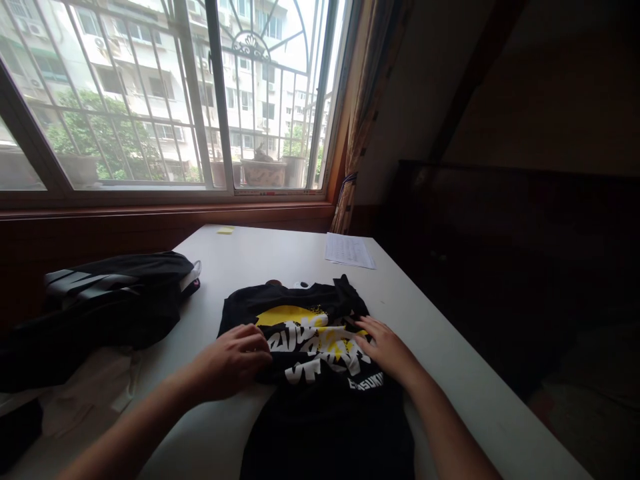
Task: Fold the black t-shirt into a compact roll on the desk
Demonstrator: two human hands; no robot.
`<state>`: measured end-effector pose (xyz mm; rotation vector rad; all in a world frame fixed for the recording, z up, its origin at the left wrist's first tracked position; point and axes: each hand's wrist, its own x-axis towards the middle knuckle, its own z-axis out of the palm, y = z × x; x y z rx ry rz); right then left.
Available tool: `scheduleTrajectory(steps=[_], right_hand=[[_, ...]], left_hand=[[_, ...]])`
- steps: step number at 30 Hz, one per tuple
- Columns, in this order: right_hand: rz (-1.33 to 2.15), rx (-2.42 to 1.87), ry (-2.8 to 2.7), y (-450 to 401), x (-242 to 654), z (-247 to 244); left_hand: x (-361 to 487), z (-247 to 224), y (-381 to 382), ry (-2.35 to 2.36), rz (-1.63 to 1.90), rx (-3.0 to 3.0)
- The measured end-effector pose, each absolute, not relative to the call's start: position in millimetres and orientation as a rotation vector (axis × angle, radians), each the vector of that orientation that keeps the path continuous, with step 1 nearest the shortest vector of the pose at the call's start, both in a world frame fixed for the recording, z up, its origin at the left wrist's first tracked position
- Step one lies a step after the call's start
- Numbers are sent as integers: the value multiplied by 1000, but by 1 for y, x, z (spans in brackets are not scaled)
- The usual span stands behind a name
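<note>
A black T-shirt [320,413] with a yellow and white print lies on the white table, its lower part reaching the bottom of the view. My left hand [235,360] is at the shirt's left edge, fingers curled together on the dark cloth; what they pinch there is mostly hidden beneath them. On the right side of the print rests my right hand [387,347], its fingers spread and lying on the fabric, with folds between the two hands. A bunched bit of black cloth [345,290] sticks up at the shirt's top right.
Dark and pale clothes [125,293] are heaped on the table's left side. Printed papers [350,251] and a yellow sticky note [225,231] lie toward the far edge of the white table [270,257]. Small round objects [303,285] sit just beyond the shirt. Behind are a barred window and curtain [365,120].
</note>
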<state>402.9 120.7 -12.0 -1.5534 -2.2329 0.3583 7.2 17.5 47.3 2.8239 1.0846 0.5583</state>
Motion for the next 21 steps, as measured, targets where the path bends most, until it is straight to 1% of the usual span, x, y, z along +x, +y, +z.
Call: scheduleTrajectory(steps=[4,7,10,14,17,21], right_hand=[[420,-1567,-2176,122,405,-13],[400,-1561,-2148,124,407,-14],[366,-1558,-2109,126,408,-14],[376,-1542,-2093,125,406,-8],[418,-1528,-2076,121,404,-2],[459,-1522,-2046,116,401,6]], left_hand=[[42,70,-8,917,424,2724],[52,69,-23,1080,389,2623],[53,46,-40,1296,354,2502],[53,7,-56,1377,304,2334],[49,-2,-66,1277,321,2240],[32,21,-96,1021,316,2217]])
